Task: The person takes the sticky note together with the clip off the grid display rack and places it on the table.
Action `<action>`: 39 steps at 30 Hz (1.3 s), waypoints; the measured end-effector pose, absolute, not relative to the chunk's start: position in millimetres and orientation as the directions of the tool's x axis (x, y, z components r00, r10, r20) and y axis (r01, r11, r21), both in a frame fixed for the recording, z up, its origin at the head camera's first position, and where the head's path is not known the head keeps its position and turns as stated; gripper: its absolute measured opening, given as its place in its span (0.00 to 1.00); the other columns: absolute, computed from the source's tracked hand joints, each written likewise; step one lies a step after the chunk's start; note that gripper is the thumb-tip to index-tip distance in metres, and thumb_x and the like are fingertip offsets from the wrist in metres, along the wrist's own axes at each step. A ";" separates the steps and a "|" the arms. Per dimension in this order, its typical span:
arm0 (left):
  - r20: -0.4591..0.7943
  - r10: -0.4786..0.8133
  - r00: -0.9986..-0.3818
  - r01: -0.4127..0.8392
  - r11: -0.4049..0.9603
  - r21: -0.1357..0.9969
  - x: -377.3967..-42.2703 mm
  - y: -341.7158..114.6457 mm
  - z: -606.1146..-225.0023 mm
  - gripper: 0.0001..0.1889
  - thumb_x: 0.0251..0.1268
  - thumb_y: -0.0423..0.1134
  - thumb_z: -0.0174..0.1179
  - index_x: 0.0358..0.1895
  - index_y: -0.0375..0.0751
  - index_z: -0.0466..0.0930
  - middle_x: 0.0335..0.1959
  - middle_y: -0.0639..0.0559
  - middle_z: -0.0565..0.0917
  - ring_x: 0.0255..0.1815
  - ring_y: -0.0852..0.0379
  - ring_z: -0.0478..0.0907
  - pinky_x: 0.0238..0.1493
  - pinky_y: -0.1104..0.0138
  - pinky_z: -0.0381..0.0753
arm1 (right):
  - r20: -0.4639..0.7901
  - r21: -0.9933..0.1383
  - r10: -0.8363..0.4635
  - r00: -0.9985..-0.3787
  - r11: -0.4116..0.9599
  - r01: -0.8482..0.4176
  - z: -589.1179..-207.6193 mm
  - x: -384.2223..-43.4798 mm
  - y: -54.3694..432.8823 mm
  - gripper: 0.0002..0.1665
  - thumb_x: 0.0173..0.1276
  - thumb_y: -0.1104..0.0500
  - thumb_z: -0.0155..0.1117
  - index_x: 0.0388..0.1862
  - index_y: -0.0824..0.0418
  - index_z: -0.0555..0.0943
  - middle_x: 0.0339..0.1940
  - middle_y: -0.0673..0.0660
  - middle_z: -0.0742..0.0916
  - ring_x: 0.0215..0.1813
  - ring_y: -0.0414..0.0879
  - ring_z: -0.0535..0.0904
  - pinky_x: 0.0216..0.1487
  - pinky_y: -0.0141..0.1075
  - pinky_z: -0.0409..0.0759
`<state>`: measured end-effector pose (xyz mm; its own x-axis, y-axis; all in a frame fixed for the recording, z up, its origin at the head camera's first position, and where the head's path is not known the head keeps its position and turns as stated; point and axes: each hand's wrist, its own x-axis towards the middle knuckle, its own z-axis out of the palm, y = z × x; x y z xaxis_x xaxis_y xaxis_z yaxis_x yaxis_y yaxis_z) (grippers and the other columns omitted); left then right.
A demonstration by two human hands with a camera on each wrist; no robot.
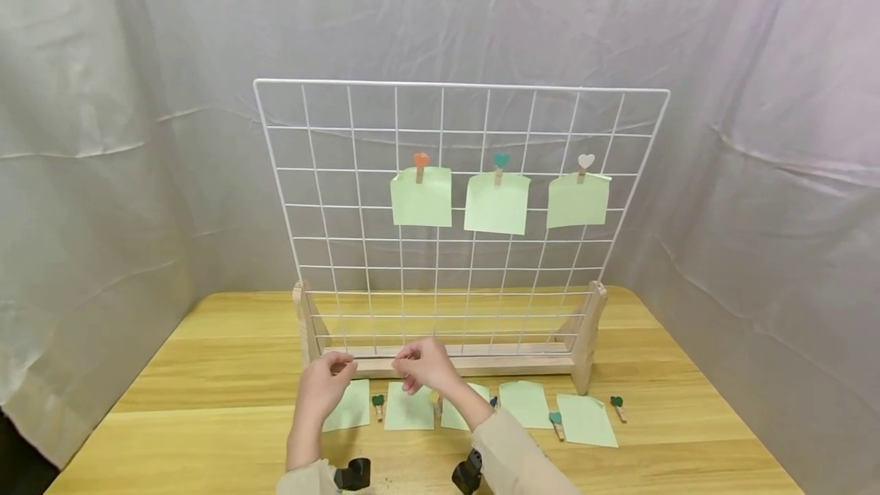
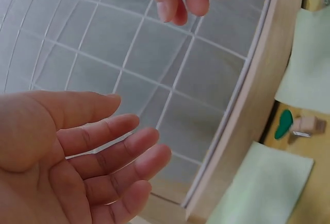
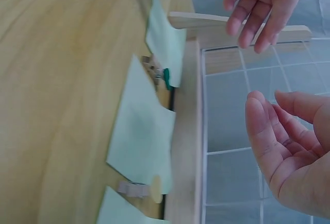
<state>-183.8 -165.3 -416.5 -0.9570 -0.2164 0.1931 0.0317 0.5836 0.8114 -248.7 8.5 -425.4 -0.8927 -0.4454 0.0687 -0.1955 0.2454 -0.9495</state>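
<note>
My left hand (image 1: 325, 386) hovers over the leftmost green paper note (image 1: 349, 406), its fingers relaxed and holding nothing. Just to its right, my right hand (image 1: 425, 365) hangs above another green note (image 1: 409, 408), fingers loosely bent and empty. Both hands are in front of the lower bar of a white wire grid (image 1: 462, 240). Three green notes hang on the grid under wooden clothespins: one with an orange heart (image 1: 421, 161), one with a teal heart (image 1: 501, 161), one with a white heart (image 1: 586, 162). On the table, a clothespin with a dark green heart (image 1: 378, 402) lies between two notes.
More green notes (image 1: 524, 403) lie in a row before the grid's wooden stand (image 1: 584, 350). Among them are a yellow-topped clothespin (image 1: 435, 399), a teal-heart clothespin (image 1: 556, 420) and, far right, a dark green one (image 1: 617, 403). Grey curtains (image 1: 172, 37) surround the table.
</note>
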 end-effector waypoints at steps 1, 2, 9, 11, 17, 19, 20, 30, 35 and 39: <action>0.198 -0.214 -0.957 0.036 0.587 0.809 -184.4 -164.0 -414.5 0.11 0.59 0.34 0.55 0.40 0.27 0.78 0.30 0.45 0.79 0.33 0.49 0.75 0.32 0.61 0.75 | 0.069 -0.951 -0.445 -0.893 0.242 -0.195 -423.7 -249.1 9.0 0.05 0.58 0.67 0.60 0.28 0.71 0.80 0.22 0.70 0.80 0.12 0.42 0.74 0.16 0.36 0.77; 0.200 -0.210 -0.957 0.039 0.590 0.806 -185.2 -162.6 -412.5 0.11 0.59 0.34 0.55 0.40 0.27 0.78 0.31 0.45 0.79 0.33 0.49 0.75 0.32 0.61 0.75 | 0.069 -0.951 -0.444 -0.893 0.241 -0.193 -421.7 -249.3 9.5 0.06 0.58 0.67 0.60 0.28 0.72 0.80 0.22 0.70 0.80 0.12 0.42 0.74 0.16 0.36 0.77; 0.214 -0.179 -0.960 0.072 0.584 0.808 -192.2 -154.0 -399.9 0.12 0.60 0.34 0.54 0.41 0.28 0.78 0.30 0.46 0.80 0.30 0.52 0.76 0.27 0.64 0.74 | 0.073 -0.948 -0.431 -0.899 0.251 -0.197 -404.9 -248.8 11.7 0.07 0.59 0.67 0.59 0.30 0.73 0.79 0.20 0.64 0.81 0.12 0.41 0.74 0.16 0.35 0.77; 0.230 -0.171 -0.958 0.091 0.579 0.810 -193.7 -152.2 -396.6 0.11 0.60 0.34 0.55 0.40 0.28 0.78 0.29 0.46 0.80 0.30 0.52 0.76 0.27 0.64 0.74 | 0.075 -0.947 -0.431 -0.899 0.252 -0.199 -399.9 -248.6 12.9 0.07 0.59 0.67 0.59 0.30 0.73 0.79 0.20 0.63 0.81 0.13 0.42 0.74 0.16 0.35 0.77; 0.259 -0.163 -0.952 0.121 0.574 0.810 -196.4 -147.8 -386.3 0.11 0.60 0.36 0.55 0.40 0.30 0.79 0.30 0.48 0.80 0.30 0.53 0.76 0.28 0.64 0.74 | 0.134 -0.933 -0.458 -0.879 0.240 -0.267 -378.1 -243.3 18.6 0.08 0.60 0.68 0.58 0.32 0.76 0.78 0.19 0.63 0.80 0.14 0.48 0.77 0.19 0.40 0.78; 0.262 -0.158 -0.952 0.128 0.571 0.811 -197.8 -146.8 -382.5 0.11 0.60 0.36 0.55 0.40 0.30 0.78 0.30 0.48 0.80 0.30 0.54 0.75 0.28 0.64 0.74 | 0.150 -0.925 -0.465 -0.873 0.245 -0.289 -364.6 -236.8 20.2 0.08 0.60 0.69 0.57 0.32 0.76 0.77 0.19 0.62 0.80 0.16 0.53 0.77 0.20 0.42 0.79; 0.270 -0.157 -0.950 0.135 0.572 0.809 -198.9 -146.2 -380.7 0.11 0.60 0.36 0.55 0.40 0.31 0.79 0.30 0.48 0.80 0.29 0.54 0.75 0.27 0.65 0.74 | 0.163 -0.920 -0.467 -0.869 0.245 -0.304 -358.2 -233.5 21.0 0.07 0.60 0.69 0.56 0.31 0.76 0.77 0.18 0.61 0.80 0.17 0.55 0.77 0.20 0.42 0.79; 0.310 -0.150 -0.939 0.176 0.562 0.808 -205.4 -140.4 -363.7 0.09 0.59 0.34 0.55 0.39 0.32 0.79 0.29 0.48 0.80 0.28 0.55 0.75 0.28 0.65 0.74 | 0.202 -0.902 -0.470 -0.859 0.252 -0.350 -358.1 -251.7 24.2 0.09 0.60 0.65 0.59 0.32 0.73 0.79 0.21 0.66 0.80 0.15 0.46 0.77 0.18 0.36 0.78; 0.334 -0.139 -0.932 0.209 0.546 0.811 -209.3 -137.1 -354.8 0.09 0.59 0.34 0.55 0.39 0.31 0.79 0.27 0.48 0.80 0.26 0.56 0.75 0.27 0.66 0.74 | 0.223 -0.892 -0.476 -0.851 0.252 -0.374 -346.2 -250.1 26.2 0.09 0.61 0.64 0.59 0.31 0.72 0.79 0.19 0.63 0.80 0.15 0.44 0.76 0.18 0.36 0.78; 0.349 -0.130 -0.928 0.227 0.546 0.807 -211.4 -135.0 -347.4 0.09 0.59 0.33 0.55 0.38 0.30 0.79 0.27 0.46 0.80 0.25 0.56 0.75 0.26 0.67 0.73 | 0.230 -0.884 -0.472 -0.851 0.263 -0.385 -338.1 -250.6 27.6 0.09 0.61 0.63 0.59 0.30 0.71 0.79 0.17 0.55 0.79 0.15 0.44 0.76 0.19 0.36 0.78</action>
<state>-211.4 -135.0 -347.4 -0.9279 -0.1302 0.3494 0.2272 0.5457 0.8066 -250.6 27.6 -338.1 -0.8508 -0.4723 0.2303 -0.3854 0.2630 -0.8845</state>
